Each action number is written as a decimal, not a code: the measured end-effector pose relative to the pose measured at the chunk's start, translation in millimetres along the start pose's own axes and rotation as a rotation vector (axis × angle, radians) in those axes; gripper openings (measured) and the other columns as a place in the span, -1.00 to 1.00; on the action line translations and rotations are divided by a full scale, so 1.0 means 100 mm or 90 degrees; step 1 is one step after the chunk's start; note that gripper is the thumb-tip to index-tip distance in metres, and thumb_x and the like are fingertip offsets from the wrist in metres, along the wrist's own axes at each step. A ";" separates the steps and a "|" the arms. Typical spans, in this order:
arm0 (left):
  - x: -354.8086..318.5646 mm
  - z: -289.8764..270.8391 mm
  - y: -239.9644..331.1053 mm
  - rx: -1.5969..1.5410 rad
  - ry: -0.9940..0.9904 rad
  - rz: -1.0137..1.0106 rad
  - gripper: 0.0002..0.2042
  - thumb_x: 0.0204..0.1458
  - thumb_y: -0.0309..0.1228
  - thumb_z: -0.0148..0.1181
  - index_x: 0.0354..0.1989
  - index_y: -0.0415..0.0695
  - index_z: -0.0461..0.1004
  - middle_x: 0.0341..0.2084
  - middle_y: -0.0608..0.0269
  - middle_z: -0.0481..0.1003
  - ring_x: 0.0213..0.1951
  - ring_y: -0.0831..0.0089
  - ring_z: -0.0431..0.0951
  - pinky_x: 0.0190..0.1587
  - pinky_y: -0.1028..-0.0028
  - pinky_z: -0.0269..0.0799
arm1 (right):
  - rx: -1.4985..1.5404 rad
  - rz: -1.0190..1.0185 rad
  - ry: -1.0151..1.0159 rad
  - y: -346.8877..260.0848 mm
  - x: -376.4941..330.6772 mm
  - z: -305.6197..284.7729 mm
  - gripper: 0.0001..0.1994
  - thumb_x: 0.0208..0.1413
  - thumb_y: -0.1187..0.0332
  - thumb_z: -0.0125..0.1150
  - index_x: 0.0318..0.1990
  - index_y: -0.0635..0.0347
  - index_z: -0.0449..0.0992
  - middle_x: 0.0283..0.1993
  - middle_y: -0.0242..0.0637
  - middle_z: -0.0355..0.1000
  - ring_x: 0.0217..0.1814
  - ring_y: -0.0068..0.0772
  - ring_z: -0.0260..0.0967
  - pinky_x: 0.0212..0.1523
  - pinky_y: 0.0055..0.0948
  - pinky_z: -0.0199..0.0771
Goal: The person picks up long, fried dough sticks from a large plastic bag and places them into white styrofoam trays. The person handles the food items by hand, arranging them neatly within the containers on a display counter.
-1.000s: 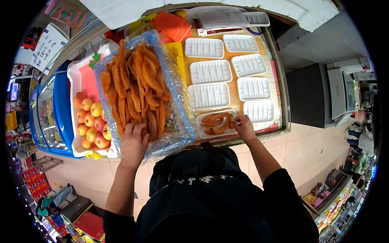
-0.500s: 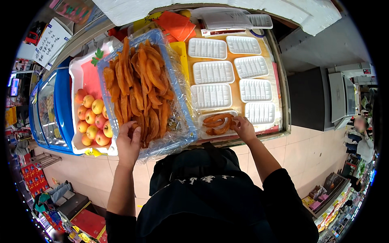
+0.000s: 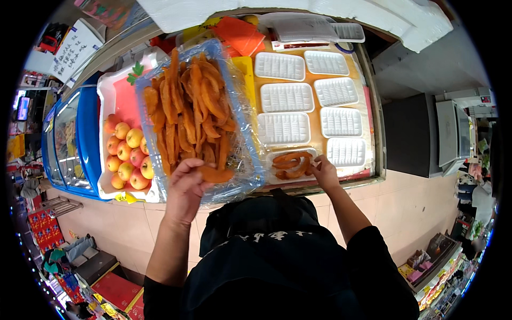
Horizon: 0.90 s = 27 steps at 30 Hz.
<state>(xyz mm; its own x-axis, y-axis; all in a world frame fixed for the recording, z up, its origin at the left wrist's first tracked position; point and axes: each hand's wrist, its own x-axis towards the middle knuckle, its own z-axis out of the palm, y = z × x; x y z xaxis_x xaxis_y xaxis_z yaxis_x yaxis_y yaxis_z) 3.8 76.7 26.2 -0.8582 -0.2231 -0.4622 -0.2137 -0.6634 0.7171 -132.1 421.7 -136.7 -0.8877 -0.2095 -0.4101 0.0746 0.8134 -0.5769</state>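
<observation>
My left hand (image 3: 185,193) pinches one orange-brown strip of dried sweet potato (image 3: 216,175) over the near end of a blue plastic crate (image 3: 242,185). A heap of similar strips (image 3: 186,114) fills this crate, which is lined with clear plastic. To the right, a white foam tray (image 3: 272,174) holds several curved strips (image 3: 291,163). At that tray's right side is my right hand (image 3: 325,175), its thumb and fingers closed together against the strip ends and the rim. What exactly they grip is hidden.
Several white trays (image 3: 287,97) lie in two columns on the board. Left of the crate, apples (image 3: 124,152) sit in a white foam box (image 3: 106,101). A blue freezer (image 3: 88,138) stands further left. White foam (image 3: 298,12) borders the far edge; a dark box (image 3: 402,136) stands right.
My left hand has lifted a strip from the heap's near end and moved slightly right with it. The right hand stays at the filled tray. The whole view has shifted a little.
</observation>
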 end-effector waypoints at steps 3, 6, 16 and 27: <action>0.03 0.20 -0.07 0.024 -0.034 0.027 -0.72 -0.03 -0.69 -0.02 -0.11 -0.23 0.38 -0.04 -0.02 0.42 -0.06 0.34 0.47 -0.10 0.44 0.52 | 0.081 -0.055 0.033 -0.14 -0.04 -0.16 -0.82 0.01 0.46 0.21 -0.21 0.21 0.42 -0.49 -0.22 0.43 -0.45 -0.40 0.42 -0.36 -0.41 0.43; 0.07 0.36 -0.17 0.063 -0.069 0.050 -0.71 -0.04 -0.73 -0.03 -0.11 -0.23 0.38 -0.04 -0.02 0.42 -0.04 0.35 0.47 -0.08 0.43 0.51 | 0.434 -0.078 -0.145 -0.63 -0.12 -0.39 -0.84 0.09 0.40 0.18 -0.20 0.24 0.41 -0.38 -0.30 0.45 -0.36 -0.51 0.43 -0.34 -0.49 0.45; 0.28 0.94 -0.43 0.213 -0.182 0.050 -0.82 0.06 -0.70 0.00 -0.17 -0.21 0.35 -0.08 0.17 0.44 -0.14 0.55 0.44 -0.05 0.55 0.40 | 0.580 -0.069 -0.234 -0.73 0.01 -0.62 -0.79 0.14 0.38 0.12 -0.10 0.26 0.43 -0.22 -0.23 0.48 -0.26 -0.45 0.46 -0.27 -0.52 0.50; 0.32 0.81 -0.66 0.328 -0.167 0.080 -0.84 0.03 -0.69 0.07 -0.24 -0.19 0.36 -0.13 0.24 0.42 -0.15 0.57 0.44 -0.09 0.57 0.40 | 0.828 -0.005 -0.353 -1.19 -0.41 -0.56 -0.85 0.11 0.45 0.17 -0.16 0.21 0.46 -0.14 -0.33 0.45 -0.16 -0.53 0.42 -0.16 -0.57 0.47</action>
<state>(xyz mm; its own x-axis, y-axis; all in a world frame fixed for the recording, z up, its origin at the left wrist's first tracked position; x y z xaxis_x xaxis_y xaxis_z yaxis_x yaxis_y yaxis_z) -47.6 171.4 6.4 -0.9644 -0.0496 -0.2598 -0.2456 -0.1966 0.9492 -129.8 364.0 -12.2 -0.6212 -0.6428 -0.4482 0.7005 -0.1991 -0.6853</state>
